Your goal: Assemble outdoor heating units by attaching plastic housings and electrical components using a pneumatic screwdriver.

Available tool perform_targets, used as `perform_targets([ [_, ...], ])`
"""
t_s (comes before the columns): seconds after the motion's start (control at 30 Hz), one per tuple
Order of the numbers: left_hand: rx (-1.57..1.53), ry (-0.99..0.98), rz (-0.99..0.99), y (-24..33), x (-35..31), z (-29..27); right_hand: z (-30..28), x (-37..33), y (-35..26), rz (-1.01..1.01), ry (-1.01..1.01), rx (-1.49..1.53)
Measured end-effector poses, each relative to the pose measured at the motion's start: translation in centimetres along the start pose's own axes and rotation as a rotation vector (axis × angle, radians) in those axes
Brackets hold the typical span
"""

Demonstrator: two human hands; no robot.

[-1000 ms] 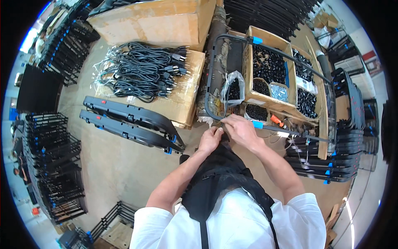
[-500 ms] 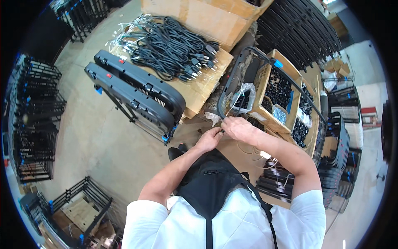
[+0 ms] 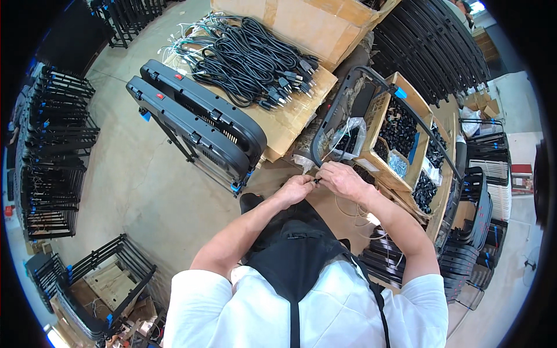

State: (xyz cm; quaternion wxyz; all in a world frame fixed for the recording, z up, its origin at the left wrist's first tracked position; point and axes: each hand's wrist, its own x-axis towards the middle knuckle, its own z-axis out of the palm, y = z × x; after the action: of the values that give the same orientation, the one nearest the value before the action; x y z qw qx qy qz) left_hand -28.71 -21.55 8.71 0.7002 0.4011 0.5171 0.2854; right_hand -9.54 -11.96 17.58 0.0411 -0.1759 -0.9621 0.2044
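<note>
My left hand (image 3: 297, 190) and my right hand (image 3: 343, 180) meet in front of my body, both closed with fingertips together. Between them shows a small black piece (image 3: 317, 181), pinched from either side; its exact kind is too small to make out. Just beyond my fingers is the lower corner of a black tubular frame (image 3: 317, 145) with rounded corners, which leans over the wooden box (image 3: 377, 169). Whether my right fingers touch that frame I cannot tell.
Black power cords (image 3: 249, 61) lie heaped on cardboard (image 3: 288, 139) ahead. Two long black housings (image 3: 194, 130) with red switches stand left of it. The wooden box holds small black parts (image 3: 399, 124) and silvery hardware (image 3: 398, 165). Stacked black frames (image 3: 55, 156) line the left side.
The surroundings have shifted slightly to the right in view. My hands stay together at the frame's corner, and the small black piece shows more plainly between the fingertips.
</note>
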Motion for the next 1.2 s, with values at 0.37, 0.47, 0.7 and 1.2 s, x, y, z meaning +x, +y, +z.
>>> perform_targets([
  [0.37, 0.072, 0.016, -0.171, 2.6, -0.8, -0.2, 0.1, 0.4, -0.1, 0.030, -0.033, -0.031],
  [0.47, 0.133, -0.002, -0.156, 3.6, -1.0, -0.5, -0.4, 0.6, -0.1, 0.048, -0.049, 0.012],
  [0.7, 0.093, -0.037, -0.103, 1.1, 0.7, -0.4, -0.1, 0.1, -0.4, 0.122, -0.093, -0.019],
  [1.2, 0.046, 0.031, -0.235, 0.9, 0.8, -0.2, 7.6, -6.2, -4.5, 1.016, -0.112, 0.345],
])
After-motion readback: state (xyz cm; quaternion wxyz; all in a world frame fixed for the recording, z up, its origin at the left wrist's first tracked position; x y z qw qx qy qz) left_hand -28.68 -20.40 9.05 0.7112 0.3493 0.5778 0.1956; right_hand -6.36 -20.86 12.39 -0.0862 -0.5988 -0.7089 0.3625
